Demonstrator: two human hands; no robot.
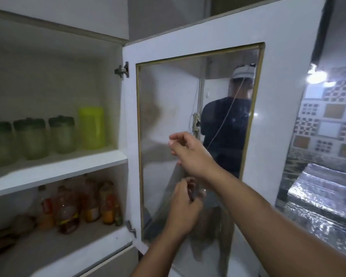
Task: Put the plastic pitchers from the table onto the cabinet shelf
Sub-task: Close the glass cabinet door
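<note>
Three frosted green plastic pitchers with dark green lids (31, 138) stand in a row on the cabinet's upper shelf (58, 168). A taller yellow-green pitcher (92, 127) stands to their right. My right hand (190, 153) hovers in front of the open door's glass panel (164, 100), fingers loosely apart and holding nothing. My left hand (183, 208) is lower, close to the glass, with its fingers curled in and nothing in them. No table shows in this view.
The open white cabinet door (278, 116) hangs to the right of the shelves, and its glass reflects a person. Several bottles (92, 204) crowd the lower shelf. A foil-covered counter (324, 196) and patterned wall tiles (328, 124) lie at the far right.
</note>
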